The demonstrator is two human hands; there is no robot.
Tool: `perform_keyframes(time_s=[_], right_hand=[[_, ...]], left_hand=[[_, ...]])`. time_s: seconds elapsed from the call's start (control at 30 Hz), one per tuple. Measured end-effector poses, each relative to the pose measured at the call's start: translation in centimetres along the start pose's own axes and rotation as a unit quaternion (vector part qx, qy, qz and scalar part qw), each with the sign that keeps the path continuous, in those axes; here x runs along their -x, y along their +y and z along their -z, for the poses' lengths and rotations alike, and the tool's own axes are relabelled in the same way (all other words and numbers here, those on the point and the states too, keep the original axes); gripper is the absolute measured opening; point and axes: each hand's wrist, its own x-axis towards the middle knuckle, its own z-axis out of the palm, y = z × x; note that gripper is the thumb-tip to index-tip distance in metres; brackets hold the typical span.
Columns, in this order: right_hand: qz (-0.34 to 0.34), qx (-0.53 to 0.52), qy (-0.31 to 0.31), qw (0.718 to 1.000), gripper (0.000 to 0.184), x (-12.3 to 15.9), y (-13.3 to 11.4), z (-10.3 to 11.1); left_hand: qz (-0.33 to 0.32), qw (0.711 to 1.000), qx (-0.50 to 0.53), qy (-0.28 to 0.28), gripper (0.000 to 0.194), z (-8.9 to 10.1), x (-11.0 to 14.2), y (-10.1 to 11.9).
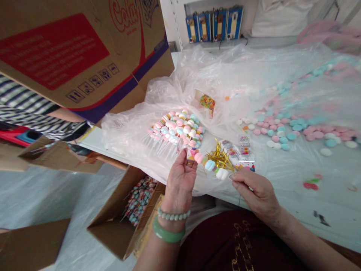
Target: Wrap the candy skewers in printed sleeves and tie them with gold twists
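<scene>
Covering the table [296,210], clear plastic sheeting [135,139] under pastel candies [284,131]; left grip [179,184] spread, right grip [255,192] unclear.

A heap of candy sticks [175,130] lies on a plastic bag [132,131] on the desk [332,199], with round candies [290,131] to its right. Below the near edge, left, sits an open cardboard box [113,226] of sticks; a carton [56,49] looms above. Packets [214,23] stand behind.

Packing workroom: cartons [84,52], candy sticks [175,130]
</scene>
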Motion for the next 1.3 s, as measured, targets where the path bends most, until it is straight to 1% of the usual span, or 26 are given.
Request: perform_keyframes(time_s=[0.1,0.17,0.23,0.33,0.43,0.53,0.6,0.63,0.7,0.77,0.83,0.93,0.97,1.0,1.03,1.07,1.1,1.17,1.2,1.23,1.27,1.3], right_hand=[[0.008,0.011,-0.016,1.000,0.013,-0.2,0.2,-0.4],[-0.013,-0.002,-0.034,0.999,0.013,-0.5,0.5,-0.6],[-0.052,-0.017,-0.048,0.997,0.013,-0.8,1.0,-0.6],[-0.124,-0.029,-0.048,0.991,0.013,-1.1,1.4,-0.5],[-0.190,-0.062,-0.046,0.979,0.013,-1.3,1.5,-0.6],[-0.258,-0.128,-0.073,0.955,0.014,-1.3,1.4,-1.4],[-0.300,-0.172,-0.086,0.934,0.016,-1.3,1.4,-2.2],[-0.321,-0.191,-0.083,0.924,0.016,-1.3,1.5,-2.6],[-0.356,-0.230,-0.056,0.904,0.018,-1.4,1.5,-3.2],[-0.379,-0.275,-0.029,0.883,0.018,-1.5,1.5,-3.4],[-0.394,-0.324,-0.021,0.860,0.018,-1.7,1.4,-3.4],[-0.420,-0.379,-0.045,0.823,0.020,-1.9,1.1,-3.2],[-0.427,-0.383,-0.056,0.817,0.021,-1.9,1.0,-3.2],[-0.429,-0.375,-0.065,0.819,0.020,-1.9,1.0,-3.2],[-0.424,-0.353,-0.073,0.831,0.020,-1.9,0.9,-3.2],[-0.411,-0.317,-0.079,0.851,0.018,-1.9,0.9,-3.3],[-0.387,-0.270,-0.082,0.878,0.016,-1.9,0.9,-3.3],[-0.315,-0.171,-0.076,0.930,0.014,-1.9,0.7,-3.2],[-0.277,-0.132,-0.068,0.949,0.013,-1.8,0.7,-3.2],[-0.248,-0.108,-0.059,0.961,0.012,-1.8,0.6,-3.2],[-0.235,-0.102,-0.051,0.965,0.012,-1.7,0.5,-3.3],[-0.243,-0.114,-0.044,0.962,0.013,-1.7,0.4,-3.3]], left_hand=[[-0.008,1.000,-0.022,-0.020,0.013,0.5,-0.1,0.1],[-0.002,0.998,-0.050,-0.038,0.012,0.8,-0.1,0.2],[0.005,0.997,-0.072,-0.037,0.011,1.1,-0.2,0.5],[-0.004,0.996,-0.084,-0.025,0.008,1.7,-0.7,0.8],[-0.032,0.992,-0.109,-0.050,0.002,2.4,-1.2,0.7],[-0.056,0.986,-0.138,-0.075,0.008,2.9,-1.4,0.1],[-0.057,0.988,-0.127,-0.071,0.008,2.9,-1.5,-0.2],[-0.058,0.990,-0.111,-0.064,0.006,3.0,-1.6,-0.2],[-0.062,0.994,-0.080,-0.046,0.002,3.0,-1.8,-0.2],[-0.065,0.995,-0.072,-0.036,0.001,3.1,-2.0,-0.2],[-0.068,0.993,-0.088,-0.039,0.003,3.3,-2.1,-0.2],[-0.076,0.989,-0.115,-0.058,0.005,3.4,-2.0,-0.4],[-0.077,0.988,-0.116,-0.064,0.006,3.4,-2.0,-0.4],[-0.079,0.988,-0.113,-0.069,0.007,3.4,-2.0,-0.5],[-0.079,0.988,-0.108,-0.072,0.007,3.4,-2.0,-0.6],[-0.080,0.989,-0.101,-0.071,0.007,3.4,-1.9,-0.6],[-0.080,0.990,-0.094,-0.066,0.007,3.4,-1.9,-0.7],[-0.077,0.992,-0.084,-0.056,0.008,3.2,-1.7,-0.8],[-0.072,0.993,-0.080,-0.054,0.007,3.0,-1.6,-0.9],[-0.065,0.994,-0.076,-0.053,0.006,2.9,-1.4,-0.9],[-0.057,0.994,-0.073,-0.054,0.005,2.7,-1.2,-1.0],[-0.047,0.995,-0.069,-0.054,0.003,2.5,-1.0,-1.0]])
